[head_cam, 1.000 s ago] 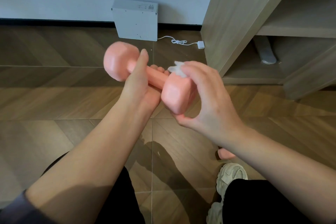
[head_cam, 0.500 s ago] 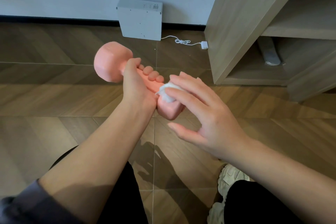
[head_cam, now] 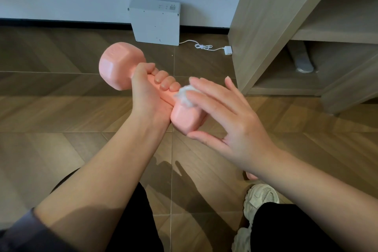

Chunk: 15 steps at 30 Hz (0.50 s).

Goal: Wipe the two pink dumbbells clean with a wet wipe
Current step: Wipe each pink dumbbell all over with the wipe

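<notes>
My left hand (head_cam: 149, 100) grips the handle of a pink dumbbell (head_cam: 118, 65) and holds it above the floor, its far head up and to the left. A crumpled white wet wipe (head_cam: 184, 94) lies on the near head where it meets the handle. My right hand (head_cam: 235, 120) presses the wipe there with straight fingers, and its thumb reaches under the head. A small pink piece of the second dumbbell (head_cam: 251, 176) shows on the floor beneath my right wrist; the rest is hidden.
A white box (head_cam: 156, 24) leans on the wall ahead, with a white cable and plug (head_cam: 228, 50) beside it. A wooden shelf unit (head_cam: 266, 16) stands at the right. My legs and a pale shoe (head_cam: 259, 196) are below, on the wood floor.
My right hand went from pinching the wipe at the near head's top to laying flat fingers on it, sliding toward the handle. The dumbbell tilted and shifted slightly left.
</notes>
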Tool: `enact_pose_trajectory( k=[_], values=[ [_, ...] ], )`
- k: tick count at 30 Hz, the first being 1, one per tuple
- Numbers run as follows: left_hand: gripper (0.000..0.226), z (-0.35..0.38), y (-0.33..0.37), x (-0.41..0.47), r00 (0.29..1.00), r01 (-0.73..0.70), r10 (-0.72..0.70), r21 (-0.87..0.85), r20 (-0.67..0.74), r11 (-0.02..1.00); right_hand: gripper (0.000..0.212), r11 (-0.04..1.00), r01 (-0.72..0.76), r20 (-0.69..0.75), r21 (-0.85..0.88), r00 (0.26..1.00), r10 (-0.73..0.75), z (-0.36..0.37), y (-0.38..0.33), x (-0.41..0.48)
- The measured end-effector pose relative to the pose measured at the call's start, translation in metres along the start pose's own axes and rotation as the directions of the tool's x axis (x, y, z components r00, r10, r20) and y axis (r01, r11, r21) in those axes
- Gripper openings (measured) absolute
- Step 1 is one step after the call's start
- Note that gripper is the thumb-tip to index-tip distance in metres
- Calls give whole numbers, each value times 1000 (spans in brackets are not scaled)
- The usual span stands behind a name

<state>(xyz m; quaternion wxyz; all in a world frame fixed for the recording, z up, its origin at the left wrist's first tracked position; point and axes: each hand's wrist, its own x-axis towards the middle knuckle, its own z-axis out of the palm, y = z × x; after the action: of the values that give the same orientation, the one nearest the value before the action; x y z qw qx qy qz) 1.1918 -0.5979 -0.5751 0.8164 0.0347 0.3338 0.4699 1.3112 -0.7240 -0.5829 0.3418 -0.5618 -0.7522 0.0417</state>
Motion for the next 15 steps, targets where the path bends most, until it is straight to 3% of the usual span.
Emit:
enact_pose_trajectory(
  k=[4, 6, 10, 13, 15],
  values=[
    [31, 2, 0, -2, 999, 14, -13, -25, 32, 1000, 84, 877, -406, 121, 258, 914, 387, -2, 1, -5],
    [32, 2, 0, -1, 998, 43, -41, -39, 45, 998, 83, 871, -392, 77, 295, 919, 387, -2, 0, -5],
    [36, 3, -2, 2, 995, 97, -92, -93, 49, 991, 77, 948, -187, -39, 257, 978, 204, -4, -6, 0],
    [37, 2, -3, 3, 996, 90, -88, -62, 31, 994, 69, 981, -111, 16, 157, 994, 110, -8, -3, 1],
    [35, 1, -2, 5, 997, 78, -78, -56, 18, 995, 64, 978, -157, 72, 133, 986, 149, -11, -2, 0]
  ],
)
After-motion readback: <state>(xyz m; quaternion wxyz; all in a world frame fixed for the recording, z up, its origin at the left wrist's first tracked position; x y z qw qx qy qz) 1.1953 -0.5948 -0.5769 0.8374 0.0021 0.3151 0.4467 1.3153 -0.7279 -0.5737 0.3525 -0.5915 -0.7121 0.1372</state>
